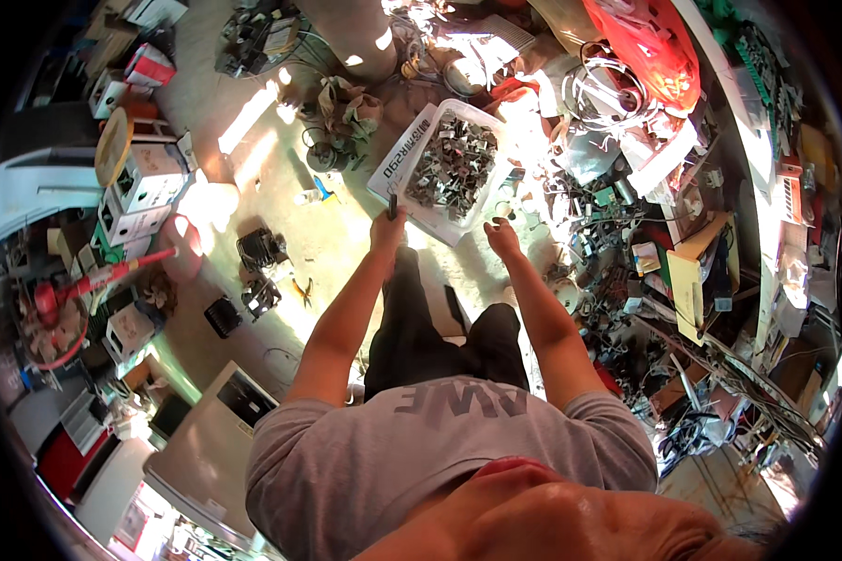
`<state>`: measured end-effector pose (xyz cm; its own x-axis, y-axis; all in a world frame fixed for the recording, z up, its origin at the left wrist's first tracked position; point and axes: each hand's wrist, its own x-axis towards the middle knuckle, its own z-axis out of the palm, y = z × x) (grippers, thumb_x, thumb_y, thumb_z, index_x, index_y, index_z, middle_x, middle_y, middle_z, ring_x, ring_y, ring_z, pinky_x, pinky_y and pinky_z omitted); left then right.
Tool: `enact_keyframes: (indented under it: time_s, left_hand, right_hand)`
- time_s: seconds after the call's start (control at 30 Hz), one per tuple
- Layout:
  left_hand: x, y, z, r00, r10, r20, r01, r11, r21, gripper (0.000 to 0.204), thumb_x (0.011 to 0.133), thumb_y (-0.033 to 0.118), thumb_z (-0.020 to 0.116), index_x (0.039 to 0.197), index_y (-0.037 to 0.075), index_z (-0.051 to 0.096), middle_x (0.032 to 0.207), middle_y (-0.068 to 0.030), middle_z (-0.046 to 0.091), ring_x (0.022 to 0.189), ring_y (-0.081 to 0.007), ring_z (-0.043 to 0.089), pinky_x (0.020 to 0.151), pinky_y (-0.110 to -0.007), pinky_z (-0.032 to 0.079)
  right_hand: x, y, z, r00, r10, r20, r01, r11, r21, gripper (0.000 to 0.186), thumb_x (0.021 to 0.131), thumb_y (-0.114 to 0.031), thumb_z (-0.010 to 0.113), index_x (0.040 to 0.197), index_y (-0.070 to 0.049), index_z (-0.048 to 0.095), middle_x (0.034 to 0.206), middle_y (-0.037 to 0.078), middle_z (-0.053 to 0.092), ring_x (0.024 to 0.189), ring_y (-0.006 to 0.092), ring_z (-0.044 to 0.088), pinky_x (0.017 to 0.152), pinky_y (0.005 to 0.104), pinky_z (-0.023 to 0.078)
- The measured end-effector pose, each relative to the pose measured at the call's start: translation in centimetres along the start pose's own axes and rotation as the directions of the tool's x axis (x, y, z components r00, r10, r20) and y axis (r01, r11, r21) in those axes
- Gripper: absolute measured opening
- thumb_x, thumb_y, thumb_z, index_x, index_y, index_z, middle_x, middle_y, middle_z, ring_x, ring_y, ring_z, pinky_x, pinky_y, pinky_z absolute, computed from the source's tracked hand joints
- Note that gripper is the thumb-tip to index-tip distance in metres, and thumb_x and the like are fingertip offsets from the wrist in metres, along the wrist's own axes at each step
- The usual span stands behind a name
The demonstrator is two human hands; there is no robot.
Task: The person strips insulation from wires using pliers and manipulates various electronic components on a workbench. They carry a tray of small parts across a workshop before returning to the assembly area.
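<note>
A white plastic tub (492, 148) sits in front of me on a white printed carton or board, filled with a heap of small grey and dark metal parts (457, 161). At the tub's near left corner, my left hand (388, 229) is closed around a dark, narrow object (393, 207) that points upward; its kind is unclear. My right hand (502, 237) is near the tub's right near corner, apart from it. Its fingers are curled together, and anything between them is too small to name.
Mixed scrap, cables and circuit boards (617, 206) are piled along the right. A red bag (660, 56) lies at the far right. On the floor to the left are black parts (260, 251) and pliers with yellow handles (302, 292). White boxes (150, 178) stand further left.
</note>
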<state>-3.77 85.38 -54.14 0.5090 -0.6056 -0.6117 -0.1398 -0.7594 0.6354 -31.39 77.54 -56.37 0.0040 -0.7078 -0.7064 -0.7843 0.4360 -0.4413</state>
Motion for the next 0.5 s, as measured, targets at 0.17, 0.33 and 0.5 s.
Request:
enact_keyframes:
  time_s: [0.17,0.33,0.5]
  left_hand:
    - [12.9,4.4,-0.1,0.978,0.190,0.091,-0.208,0.941,0.268,0.053,0.082,0.054,0.062,0.085,0.001,0.067,0.081,-0.0205,0.067,0.082,-0.0395,0.065,0.073,-0.045,0.050]
    - [18.1,8.6,2.0,0.902,0.117,0.416,-0.278,0.894,0.351,0.052,0.074,0.049,0.070,0.097,0.003,0.069,0.089,-0.0182,0.069,0.091,-0.0313,0.067,0.078,-0.037,0.051]
    - [21.9,6.6,5.0,0.913,0.017,0.408,-0.190,0.902,0.388,0.039,0.068,0.022,0.065,0.099,-0.001,0.067,0.081,-0.0141,0.069,0.076,-0.0232,0.066,0.068,-0.035,0.051]
  right_hand:
    - [5.5,-4.3,2.1,0.994,0.075,-0.085,-0.059,0.983,0.175,0.069,0.084,-0.041,0.060,0.134,0.003,0.043,0.119,0.026,0.060,0.113,0.0354,0.058,0.096,0.0385,0.044]
    - [10.3,-4.9,4.4,0.964,0.239,-0.118,-0.193,0.930,0.312,0.059,0.080,-0.029,0.061,0.133,-0.006,0.048,0.114,0.021,0.064,0.109,0.0340,0.060,0.092,0.0389,0.045]
    - [12.0,-3.2,5.3,0.978,0.112,-0.179,-0.045,0.938,0.343,0.051,0.079,-0.006,0.046,0.128,-0.013,0.058,0.100,0.006,0.067,0.083,0.0161,0.060,0.072,0.0281,0.045]
